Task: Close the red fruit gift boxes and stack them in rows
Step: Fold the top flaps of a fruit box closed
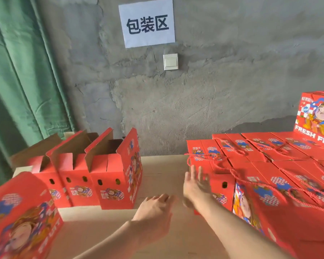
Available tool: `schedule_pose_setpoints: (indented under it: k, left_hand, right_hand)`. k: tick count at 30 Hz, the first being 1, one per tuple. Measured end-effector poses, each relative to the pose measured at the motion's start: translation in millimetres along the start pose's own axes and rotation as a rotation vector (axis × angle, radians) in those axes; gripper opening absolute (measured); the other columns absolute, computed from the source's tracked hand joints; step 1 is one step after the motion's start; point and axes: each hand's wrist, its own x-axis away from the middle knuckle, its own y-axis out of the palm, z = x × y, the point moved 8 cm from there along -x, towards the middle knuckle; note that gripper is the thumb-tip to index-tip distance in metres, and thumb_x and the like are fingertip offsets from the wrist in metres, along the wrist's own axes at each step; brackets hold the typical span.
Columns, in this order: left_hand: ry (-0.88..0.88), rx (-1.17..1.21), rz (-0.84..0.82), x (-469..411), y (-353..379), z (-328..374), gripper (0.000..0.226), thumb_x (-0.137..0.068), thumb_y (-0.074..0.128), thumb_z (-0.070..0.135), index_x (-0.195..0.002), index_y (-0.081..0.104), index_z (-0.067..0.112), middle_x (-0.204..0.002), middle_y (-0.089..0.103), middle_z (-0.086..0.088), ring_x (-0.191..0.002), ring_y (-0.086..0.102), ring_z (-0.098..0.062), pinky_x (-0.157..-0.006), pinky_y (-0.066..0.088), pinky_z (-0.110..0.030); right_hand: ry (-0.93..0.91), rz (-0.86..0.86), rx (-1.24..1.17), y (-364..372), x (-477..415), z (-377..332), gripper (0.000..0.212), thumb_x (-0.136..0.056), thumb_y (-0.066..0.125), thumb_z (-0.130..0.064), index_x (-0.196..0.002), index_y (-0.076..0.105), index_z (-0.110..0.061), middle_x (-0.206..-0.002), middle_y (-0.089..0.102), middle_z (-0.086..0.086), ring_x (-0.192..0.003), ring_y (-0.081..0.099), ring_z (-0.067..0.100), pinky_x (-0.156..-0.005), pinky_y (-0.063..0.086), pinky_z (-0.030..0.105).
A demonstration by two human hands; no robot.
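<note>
Three open red fruit gift boxes [110, 176] stand in a row at the left, flaps up, brown insides showing. Another red box [21, 217] fills the near-left corner. At the right, closed red boxes [269, 176] with red rope handles lie packed in rows, and one more closed box [316, 116] stands on top at the far right. My left hand [155, 212] hovers over the table with relaxed fingers, holding nothing. My right hand [195, 184], fingers spread and blurred, is right beside the left end of the nearest closed row; contact is unclear.
A light wooden table [163, 169] runs between the open boxes and the closed rows. Behind it is a rough grey wall with a paper sign [147, 22] and a light switch [170, 61]. A green curtain [17, 71] hangs at the left.
</note>
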Motion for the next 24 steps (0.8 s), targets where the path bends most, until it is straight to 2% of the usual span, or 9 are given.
schedule_pose_setpoints:
  k: [2, 4, 7, 10, 13, 16, 18, 20, 24]
  left_hand:
    - [-0.044, -0.053, 0.001, 11.4, -1.7, -25.9, 0.037, -0.091, 0.042, 0.020, -0.128, 0.041, 0.017, -0.125, 0.049, -0.001, -0.116, 0.048, -0.022, -0.098, 0.034, -0.032]
    - [-0.118, -0.073, -0.009, 25.3, 4.5, -60.4, 0.043, -0.089, 0.043, 0.019, -0.132, 0.039, 0.015, -0.128, 0.046, -0.001, -0.119, 0.045, -0.020, -0.101, 0.032, -0.030]
    - [-0.194, -0.099, -0.007, 45.3, 12.9, -119.1, 0.058, -0.086, 0.042, 0.018, -0.142, 0.026, 0.017, -0.139, 0.033, 0.001, -0.130, 0.033, -0.018, -0.108, 0.025, -0.030]
    - [-0.334, -0.140, 0.003, 54.4, 9.1, -185.4, 0.067, -0.085, 0.046, 0.015, -0.145, 0.018, 0.015, -0.152, 0.014, 0.000, -0.143, 0.011, -0.015, -0.117, 0.014, -0.036]
    - [-0.478, -0.129, 0.029, 57.3, 3.8, -241.4, 0.070, -0.084, 0.046, 0.011, -0.146, 0.016, 0.015, -0.156, 0.005, -0.001, -0.146, 0.003, -0.017, -0.118, 0.010, -0.038]
    - [-0.542, -0.120, 0.072, 61.7, 5.7, -276.5, 0.069, -0.088, 0.046, 0.015, -0.148, 0.012, 0.015, -0.157, 0.003, -0.002, -0.146, 0.002, -0.019, -0.117, 0.009, -0.037]
    - [-0.560, -0.104, 0.120, 65.1, 5.7, -287.5, 0.066, -0.092, 0.044, 0.017, -0.149, 0.011, 0.016, -0.157, 0.003, -0.001, -0.146, 0.003, -0.019, -0.117, 0.010, -0.037]
    - [-0.593, -0.040, 0.182, 69.5, 1.9, -294.0, 0.060, -0.096, 0.041, 0.021, -0.149, 0.012, 0.015, -0.158, 0.004, -0.002, -0.146, 0.006, -0.021, -0.116, 0.014, -0.039]
    - [-0.666, 0.226, 0.410, 78.3, -19.8, -294.2, 0.049, -0.098, 0.039, 0.028, -0.142, 0.029, 0.007, -0.152, 0.023, -0.012, -0.138, 0.027, -0.030, -0.107, 0.029, -0.042]
  right_hand:
    - [-0.318, -0.012, -0.059, 18.6, 14.0, -75.8, 0.065, -0.089, 0.048, -0.021, -0.147, 0.021, -0.009, -0.159, 0.000, 0.011, -0.145, 0.004, 0.030, -0.115, 0.017, 0.046]
    - [-0.432, -0.075, -0.137, 39.5, 24.2, -120.2, 0.063, -0.090, 0.045, -0.021, -0.148, 0.022, -0.011, -0.159, 0.005, 0.004, -0.145, 0.009, 0.024, -0.115, 0.021, 0.040]
    - [-0.399, -0.060, -0.231, 53.8, 6.2, -151.6, 0.062, -0.090, 0.043, -0.013, -0.146, 0.019, -0.009, -0.158, 0.008, 0.000, -0.141, 0.018, 0.024, -0.112, 0.028, 0.038]
    - [-0.424, -0.074, -0.277, 64.4, -17.5, -194.3, 0.067, -0.087, 0.044, -0.006, -0.148, 0.016, -0.011, -0.159, -0.004, -0.003, -0.144, 0.010, 0.023, -0.113, 0.025, 0.039]
    - [-0.423, -0.064, -0.347, 71.3, -52.7, -233.7, 0.062, -0.085, 0.049, -0.008, -0.143, 0.026, -0.011, -0.159, -0.004, -0.002, -0.142, 0.016, 0.026, -0.111, 0.028, 0.040]
    - [-0.331, -0.155, -0.506, 83.0, -92.2, -253.6, 0.057, -0.086, 0.053, -0.022, -0.138, 0.033, -0.010, -0.156, 0.003, 0.005, -0.132, 0.036, 0.029, -0.105, 0.034, 0.036]
    - [-0.328, -0.221, -0.594, 89.4, -105.9, -257.7, 0.052, -0.085, 0.056, -0.026, -0.131, 0.039, -0.007, -0.146, 0.019, 0.002, -0.117, 0.047, 0.023, -0.100, 0.037, 0.030]
    - [-0.337, -0.173, -0.598, 84.5, -108.5, -254.2, 0.040, -0.085, 0.057, -0.027, -0.118, 0.045, -0.007, -0.125, 0.034, 0.002, -0.097, 0.047, 0.018, -0.089, 0.039, 0.026]
    - [-0.292, -0.008, -0.643, 76.2, -69.2, -239.5, 0.019, -0.087, 0.050, -0.021, -0.099, 0.038, -0.013, -0.107, 0.038, 0.004, -0.096, 0.051, 0.026, -0.081, 0.038, 0.034]
